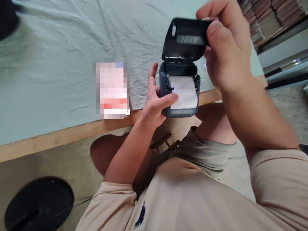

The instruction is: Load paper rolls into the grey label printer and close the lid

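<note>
A small dark label printer (pixel 184 113) is held up near the table's front edge, its hinged lid (pixel 185 49) raised. White paper (pixel 186 91) fills the compartment inside. My left hand (pixel 155 104) grips the printer body from the left, with the thumb lying over the paper. Pinched between the thumb and fingers of my right hand (pixel 226 45) is the upper right corner of the lid. To the left, a phone-like flat object (pixel 112 86) with a blurred-out pink and white face lies on the cloth.
A pale green cloth (pixel 60 80) covers the table, whose wooden edge (pixel 60 136) runs in front of my knees. On the floor at lower left stands a round black base (pixel 39 203). Stacked bricks (pixel 274 16) show at upper right. A dark object (pixel 8 19) sits at upper left.
</note>
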`<state>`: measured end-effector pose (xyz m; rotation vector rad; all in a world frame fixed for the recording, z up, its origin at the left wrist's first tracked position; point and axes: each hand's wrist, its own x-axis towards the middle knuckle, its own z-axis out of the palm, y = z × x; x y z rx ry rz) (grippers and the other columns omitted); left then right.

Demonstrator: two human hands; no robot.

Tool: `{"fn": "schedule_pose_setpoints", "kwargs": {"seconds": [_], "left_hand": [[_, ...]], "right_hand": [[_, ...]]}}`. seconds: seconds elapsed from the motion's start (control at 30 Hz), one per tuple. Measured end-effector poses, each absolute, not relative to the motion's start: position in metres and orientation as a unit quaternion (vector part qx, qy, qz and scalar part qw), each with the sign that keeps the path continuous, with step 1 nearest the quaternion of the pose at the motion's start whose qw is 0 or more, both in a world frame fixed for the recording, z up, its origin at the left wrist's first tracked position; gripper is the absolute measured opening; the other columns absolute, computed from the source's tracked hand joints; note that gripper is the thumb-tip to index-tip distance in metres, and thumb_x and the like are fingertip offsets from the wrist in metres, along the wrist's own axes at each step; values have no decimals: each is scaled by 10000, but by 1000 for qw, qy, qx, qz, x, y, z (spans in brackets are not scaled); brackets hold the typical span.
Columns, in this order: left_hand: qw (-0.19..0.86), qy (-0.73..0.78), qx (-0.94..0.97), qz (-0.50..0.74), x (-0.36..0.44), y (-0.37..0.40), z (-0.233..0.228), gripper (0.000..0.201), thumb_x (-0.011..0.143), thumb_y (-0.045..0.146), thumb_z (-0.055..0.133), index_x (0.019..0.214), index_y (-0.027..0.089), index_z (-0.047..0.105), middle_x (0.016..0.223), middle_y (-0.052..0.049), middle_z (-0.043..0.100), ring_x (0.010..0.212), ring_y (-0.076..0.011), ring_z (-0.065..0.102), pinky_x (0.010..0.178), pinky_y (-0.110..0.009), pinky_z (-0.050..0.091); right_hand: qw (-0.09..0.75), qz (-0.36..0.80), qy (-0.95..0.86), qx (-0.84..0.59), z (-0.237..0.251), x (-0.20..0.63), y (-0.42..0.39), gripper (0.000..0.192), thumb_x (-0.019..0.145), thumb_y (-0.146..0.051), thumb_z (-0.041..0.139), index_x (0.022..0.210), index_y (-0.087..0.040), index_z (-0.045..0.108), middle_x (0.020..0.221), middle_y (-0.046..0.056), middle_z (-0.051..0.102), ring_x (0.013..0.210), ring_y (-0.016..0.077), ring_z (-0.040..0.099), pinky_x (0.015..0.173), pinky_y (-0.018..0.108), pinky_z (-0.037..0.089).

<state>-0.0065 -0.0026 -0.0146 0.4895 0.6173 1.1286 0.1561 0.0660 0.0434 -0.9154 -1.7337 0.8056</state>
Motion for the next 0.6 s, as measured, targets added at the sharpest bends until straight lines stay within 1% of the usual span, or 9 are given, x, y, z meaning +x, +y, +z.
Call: {"fn": "schedule_pose_setpoints", "kwargs": {"seconds": [0.1, 0.17, 0.3, 0.37, 0.43, 0.47, 0.53, 0.57, 0.6], "left_hand": [[766, 243, 227, 551, -5, -4, -16, 1061, 649, 276, 860, 1554, 379, 315, 1035, 0, 698, 929, -230, 722, 813, -349, 580], [767, 243, 230, 547, -4, -4, -17, 1018, 646, 261, 844, 1529, 363, 347, 1046, 0, 697, 965, -249, 734, 810, -349, 584], [786, 246, 218, 524, -6, -2, -18, 1074, 554, 243, 891, 1493, 350, 381, 1056, -15, 714, 1113, -328, 733, 877, -386, 597], [788, 243, 210, 525, -8, -3, -16, 1015, 548, 229, 905, 1442, 341, 437, 1085, -21, 717, 1183, -342, 713, 918, -389, 589], [790, 237, 208, 526, -9, -5, -12, 844, 611, 234, 883, 1358, 323, 499, 1109, -19, 714, 1224, -334, 698, 941, -380, 584], [790, 232, 206, 529, -9, -5, -10, 714, 674, 251, 848, 1308, 307, 524, 1109, -16, 714, 1240, -323, 693, 949, -375, 582], [792, 218, 196, 535, -9, -6, -7, 364, 837, 298, 696, 1174, 259, 564, 1086, -18, 716, 1264, -300, 683, 962, -371, 580], [795, 210, 188, 537, -8, -5, -6, 227, 897, 323, 607, 1107, 241, 577, 1076, -23, 721, 1271, -293, 679, 966, -371, 581], [798, 205, 178, 538, -8, -4, -5, 171, 932, 346, 535, 1047, 229, 585, 1062, -26, 729, 1269, -289, 679, 966, -372, 583]], "right_hand": [[466, 332, -724, -386, 43, 161, 55, 416, 942, -564, 612, 1048, -164, 649, 857, -4, 531, 822, 106, 541, 848, 280, 467], [420, 348, -736, -401, 44, 164, 49, 425, 925, -585, 652, 1071, -186, 668, 893, -3, 567, 899, 121, 590, 884, 291, 487], [298, 411, -736, -447, 45, 166, 41, 499, 838, -608, 755, 1160, -257, 609, 1001, -6, 623, 848, 110, 586, 747, 256, 509], [274, 439, -724, -456, 43, 167, 39, 541, 835, -632, 744, 1198, -272, 568, 1004, -9, 628, 794, 100, 568, 684, 245, 498], [274, 438, -726, -453, 39, 168, 38, 540, 852, -619, 731, 1219, -263, 556, 979, -9, 614, 760, 93, 546, 634, 236, 469], [276, 429, -732, -451, 38, 168, 37, 530, 859, -605, 730, 1219, -256, 560, 970, -9, 604, 753, 91, 533, 620, 233, 450], [284, 409, -742, -449, 35, 167, 37, 501, 862, -582, 736, 1195, -245, 574, 943, -11, 588, 736, 84, 504, 611, 232, 419], [287, 407, -742, -448, 34, 167, 36, 490, 866, -574, 735, 1191, -245, 574, 927, -14, 590, 725, 84, 498, 613, 235, 417], [288, 409, -741, -447, 32, 167, 36, 480, 876, -570, 723, 1197, -250, 570, 922, -15, 603, 721, 87, 507, 622, 241, 427]]}}
